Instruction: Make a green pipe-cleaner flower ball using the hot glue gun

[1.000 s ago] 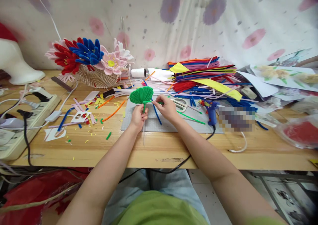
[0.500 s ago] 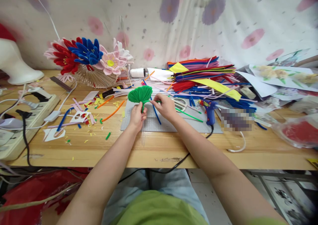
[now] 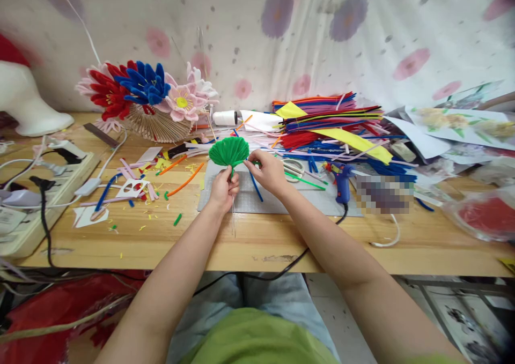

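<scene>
A fan-shaped green leaf (image 3: 228, 152) made of pipe cleaners stands upright over the work mat. My left hand (image 3: 223, 191) is closed around its base, and thin wires hang down below the fist. At the leaf's right edge, my right hand (image 3: 266, 172) pinches a green pipe cleaner (image 3: 306, 182), whose free end sticks out to the right past the hand. The fingertips hide where this pipe cleaner meets the leaf. Under both hands lies the grey cutting mat (image 3: 277, 207), with a blue pipe cleaner (image 3: 256, 187) and white-handled scissors (image 3: 295, 166) on it.
A blue glue gun (image 3: 341, 184) rests right of my hands, its black cord crossing the table edge. Bundled pipe cleaners (image 3: 330, 120) lie behind. Fuzzy flowers (image 3: 145, 83) on a fan stand back left. A power strip (image 3: 60, 203) and scraps are at left.
My right fingertips have moved from beside the leaf's base to its right edge. The trailing green pipe cleaner has risen slightly. My left hand still holds the leaf.
</scene>
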`<state>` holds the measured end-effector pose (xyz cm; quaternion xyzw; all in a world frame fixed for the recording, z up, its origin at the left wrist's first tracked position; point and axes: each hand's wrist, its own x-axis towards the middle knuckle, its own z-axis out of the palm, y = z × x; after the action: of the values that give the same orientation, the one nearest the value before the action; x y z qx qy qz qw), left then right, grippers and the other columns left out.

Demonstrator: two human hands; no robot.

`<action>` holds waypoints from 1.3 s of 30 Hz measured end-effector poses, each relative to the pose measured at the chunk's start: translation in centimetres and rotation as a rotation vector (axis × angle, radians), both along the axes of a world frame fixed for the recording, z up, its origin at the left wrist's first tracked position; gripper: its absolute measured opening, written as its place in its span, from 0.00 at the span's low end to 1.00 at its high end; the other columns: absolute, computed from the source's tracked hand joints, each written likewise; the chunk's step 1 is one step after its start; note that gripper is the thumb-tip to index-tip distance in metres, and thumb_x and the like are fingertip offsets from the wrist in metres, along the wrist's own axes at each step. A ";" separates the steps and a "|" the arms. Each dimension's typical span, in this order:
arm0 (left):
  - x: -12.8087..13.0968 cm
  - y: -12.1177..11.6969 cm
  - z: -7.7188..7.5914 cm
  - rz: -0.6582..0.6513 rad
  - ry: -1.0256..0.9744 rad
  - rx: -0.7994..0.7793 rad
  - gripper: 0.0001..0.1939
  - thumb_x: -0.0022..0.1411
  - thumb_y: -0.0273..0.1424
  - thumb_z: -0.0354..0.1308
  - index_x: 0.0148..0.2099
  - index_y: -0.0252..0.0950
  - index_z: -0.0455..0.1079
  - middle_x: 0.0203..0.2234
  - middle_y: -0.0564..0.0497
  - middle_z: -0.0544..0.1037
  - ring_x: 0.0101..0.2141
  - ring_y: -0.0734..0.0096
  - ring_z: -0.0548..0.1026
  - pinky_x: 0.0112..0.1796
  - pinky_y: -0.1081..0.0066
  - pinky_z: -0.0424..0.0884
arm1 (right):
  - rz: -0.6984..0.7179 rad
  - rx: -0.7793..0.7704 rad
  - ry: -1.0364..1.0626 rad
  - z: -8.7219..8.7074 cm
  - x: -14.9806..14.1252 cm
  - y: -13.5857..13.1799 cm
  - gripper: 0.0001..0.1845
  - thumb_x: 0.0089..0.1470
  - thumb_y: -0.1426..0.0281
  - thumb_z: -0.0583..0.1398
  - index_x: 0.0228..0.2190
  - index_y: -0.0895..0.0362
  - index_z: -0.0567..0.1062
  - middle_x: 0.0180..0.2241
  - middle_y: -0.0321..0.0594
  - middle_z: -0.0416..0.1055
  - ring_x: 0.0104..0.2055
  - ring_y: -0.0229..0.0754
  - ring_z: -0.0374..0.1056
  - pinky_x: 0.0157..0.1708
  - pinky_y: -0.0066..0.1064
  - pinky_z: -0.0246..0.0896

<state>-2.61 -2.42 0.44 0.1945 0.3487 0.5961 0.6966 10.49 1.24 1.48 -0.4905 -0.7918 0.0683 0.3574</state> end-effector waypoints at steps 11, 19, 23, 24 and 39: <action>-0.6 -0.3 0.4 -0.116 -0.246 -0.100 0.17 0.66 0.28 0.41 0.23 0.34 0.53 0.13 0.59 0.53 0.11 0.86 0.47 0.10 0.84 0.41 | 0.018 -0.133 0.155 -1.2 -0.4 -0.7 0.09 0.53 0.65 0.54 0.31 0.55 0.72 0.29 0.36 0.73 0.32 0.37 0.67 0.32 0.27 0.56; -0.7 -0.4 0.4 -0.192 -0.352 -0.133 0.19 0.66 0.29 0.40 0.22 0.34 0.51 0.12 0.59 0.51 0.11 0.86 0.47 0.10 0.83 0.42 | 0.038 -0.202 0.128 -2.2 -1.5 -1.1 0.09 0.53 0.66 0.54 0.31 0.54 0.73 0.29 0.34 0.74 0.31 0.37 0.68 0.32 0.28 0.57; -0.7 -0.6 0.4 -0.238 -0.385 -0.121 0.17 0.66 0.28 0.41 0.23 0.34 0.52 0.13 0.60 0.51 0.11 0.86 0.47 0.10 0.84 0.42 | 0.004 -0.245 0.123 -2.0 -2.0 -1.1 0.08 0.52 0.66 0.55 0.31 0.52 0.74 0.30 0.33 0.75 0.32 0.38 0.69 0.32 0.29 0.57; -0.7 -0.6 0.4 -0.247 -0.393 -0.118 0.17 0.66 0.28 0.41 0.23 0.34 0.52 0.13 0.60 0.51 0.11 0.86 0.48 0.10 0.84 0.42 | -0.012 -0.264 0.138 -2.0 -2.1 -1.0 0.09 0.52 0.65 0.55 0.31 0.52 0.74 0.31 0.34 0.76 0.32 0.38 0.69 0.33 0.29 0.57; -1.5 -1.0 0.7 -0.284 -0.577 -0.095 0.14 0.66 0.29 0.43 0.46 0.27 0.65 0.12 0.60 0.55 0.12 0.84 0.52 0.10 0.83 0.45 | -0.178 -0.338 -0.078 -1.6 0.8 -0.8 0.14 0.51 0.58 0.56 0.33 0.50 0.77 0.32 0.35 0.77 0.36 0.41 0.70 0.31 0.28 0.55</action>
<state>-4.06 -3.45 1.10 0.0316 0.1336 0.5066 0.8512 11.28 0.42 -0.16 -0.6141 -0.7358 0.1493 0.2436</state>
